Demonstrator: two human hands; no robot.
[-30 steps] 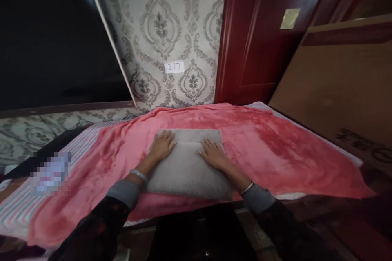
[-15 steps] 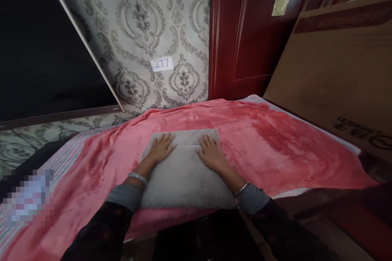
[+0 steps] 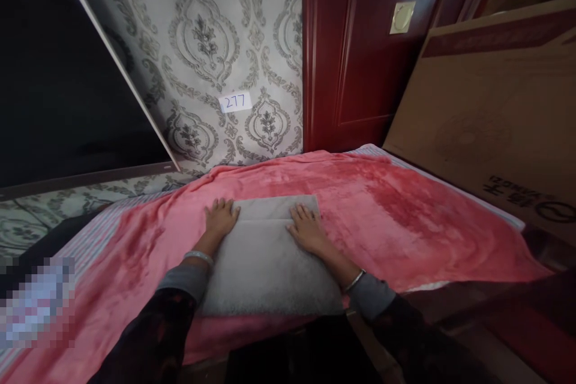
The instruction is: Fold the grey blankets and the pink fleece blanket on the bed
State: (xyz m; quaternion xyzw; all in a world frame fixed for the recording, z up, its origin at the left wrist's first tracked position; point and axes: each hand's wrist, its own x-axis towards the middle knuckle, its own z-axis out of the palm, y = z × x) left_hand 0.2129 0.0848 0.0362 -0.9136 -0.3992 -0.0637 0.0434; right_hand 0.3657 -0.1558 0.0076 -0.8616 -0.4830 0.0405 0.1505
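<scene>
Both hands, L (image 3: 220,219) & R (image 3: 306,231), flat on grey towel (image 3: 265,264) atop pink blanket (image 3: 405,216).

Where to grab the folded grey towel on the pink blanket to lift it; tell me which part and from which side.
Take the folded grey towel by its two far corners, coming from the near side over the top. It lies flat on the pink fleece blanket, and the left hand and right hand already rest there.
</scene>
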